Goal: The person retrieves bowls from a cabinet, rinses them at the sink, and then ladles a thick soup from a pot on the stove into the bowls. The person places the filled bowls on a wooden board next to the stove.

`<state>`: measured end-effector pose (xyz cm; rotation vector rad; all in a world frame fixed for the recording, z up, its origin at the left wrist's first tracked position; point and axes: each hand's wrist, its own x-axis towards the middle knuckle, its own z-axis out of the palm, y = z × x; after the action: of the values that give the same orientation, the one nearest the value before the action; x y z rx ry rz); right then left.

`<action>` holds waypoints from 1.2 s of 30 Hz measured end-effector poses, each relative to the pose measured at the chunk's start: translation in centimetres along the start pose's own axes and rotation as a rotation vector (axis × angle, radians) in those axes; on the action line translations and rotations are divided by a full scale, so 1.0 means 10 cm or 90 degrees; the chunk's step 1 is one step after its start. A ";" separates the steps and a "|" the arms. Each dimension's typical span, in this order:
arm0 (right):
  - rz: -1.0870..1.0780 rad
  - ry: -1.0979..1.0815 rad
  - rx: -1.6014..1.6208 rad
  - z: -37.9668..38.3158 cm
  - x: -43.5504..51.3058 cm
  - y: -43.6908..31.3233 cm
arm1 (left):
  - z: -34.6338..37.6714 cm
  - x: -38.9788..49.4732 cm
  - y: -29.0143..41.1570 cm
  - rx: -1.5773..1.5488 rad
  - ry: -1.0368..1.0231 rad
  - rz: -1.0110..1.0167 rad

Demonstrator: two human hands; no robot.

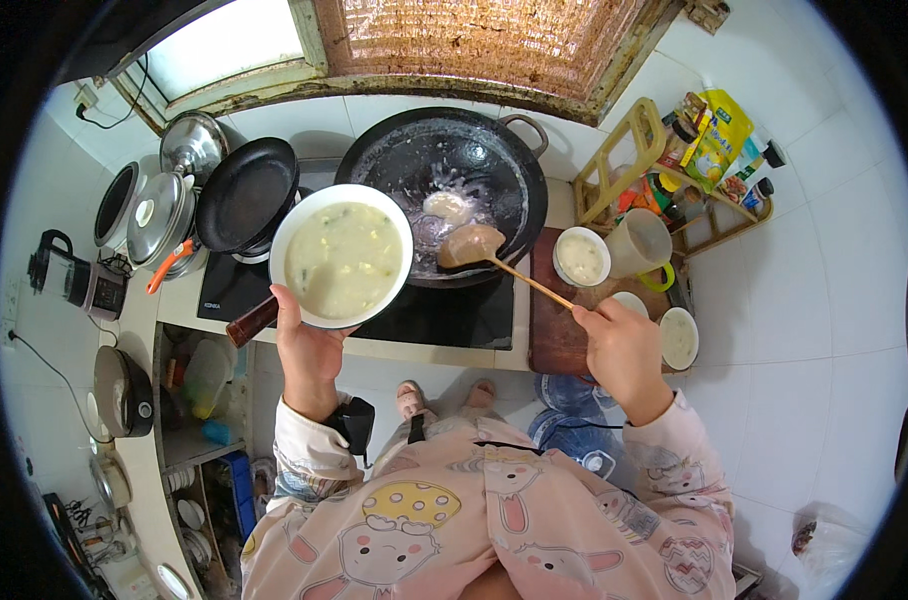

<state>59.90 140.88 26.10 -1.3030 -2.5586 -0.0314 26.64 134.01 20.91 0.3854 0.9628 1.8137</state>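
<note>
My left hand (307, 356) holds a large white bowl (277, 251) from below, its thumb on the near side. Pale, thick soup (345, 259) with yellow and green bits nearly fills it. My right hand (622, 352) grips the wooden handle of a wok spatula (475, 246), whose wet head is over the near right part of a black wok (394, 150). A small pool of pale soup (448, 206) remains in the wok's bottom. The bowl overlaps the wok's near left rim in view. A brown wooden handle (253, 322), apparently the wok's, sticks out beneath the bowl.
Right, a wooden board (555, 330) bears small bowls of soup (583, 256) and a plastic jug (637, 244) with a green handle. Behind stands a seasoning rack (652, 135). Left are a frying pan (247, 195), a lidded pot (157, 214) and a blender (78, 277). Water bottles (574, 420) stand below.
</note>
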 end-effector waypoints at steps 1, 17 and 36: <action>-0.031 0.024 -0.012 0.02 0.01 0.00 | 0.01 0.00 0.00 0.004 -0.004 -0.005; 0.260 0.039 0.290 0.96 0.41 0.09 | -0.04 -0.01 0.00 0.003 0.022 0.012; 0.410 -0.089 1.005 -0.06 0.25 -0.25 | -0.08 -0.01 -0.06 0.007 -0.051 -0.029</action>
<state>56.61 141.27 27.55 -1.1723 -1.2092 1.7453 26.50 133.64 19.98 0.4367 0.9189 1.7401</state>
